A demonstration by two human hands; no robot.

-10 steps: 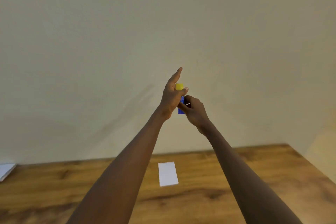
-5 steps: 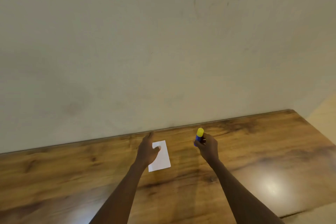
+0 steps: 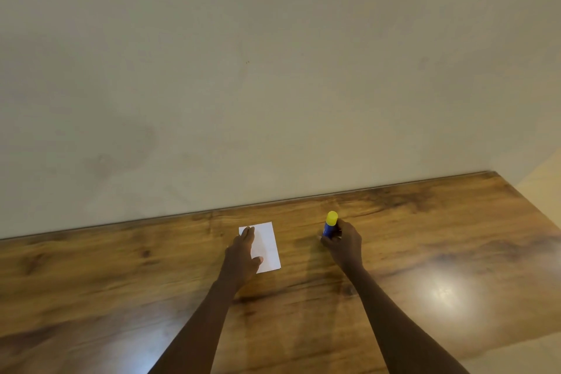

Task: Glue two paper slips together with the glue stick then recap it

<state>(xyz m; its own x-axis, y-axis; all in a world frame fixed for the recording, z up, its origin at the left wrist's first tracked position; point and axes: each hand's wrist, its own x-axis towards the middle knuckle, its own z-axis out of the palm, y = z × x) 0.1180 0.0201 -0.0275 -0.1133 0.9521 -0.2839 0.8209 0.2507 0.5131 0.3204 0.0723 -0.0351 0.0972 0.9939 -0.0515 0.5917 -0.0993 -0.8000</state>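
Note:
A white paper slip (image 3: 267, 244) lies flat on the wooden table (image 3: 425, 237), a little short of the wall. My left hand (image 3: 243, 253) rests flat on its left half, fingers extended and together, thumb out over the paper. To the right, my right hand (image 3: 344, 244) is closed around a blue glue stick (image 3: 329, 226) with its yellow cap on, held upright at the table surface. Only one white sheet shows; whether a second slip lies in it I cannot tell.
A plain beige wall (image 3: 273, 85) rises right behind the table's far edge. The table's right edge (image 3: 534, 209) runs diagonally at the far right, with pale floor beyond. Bright light reflections lie on the tabletop near me.
Both hands came down from in front of the wall to the table. My left hand let go of the cap and settled on the paper; my right hand lowered the capped glue stick.

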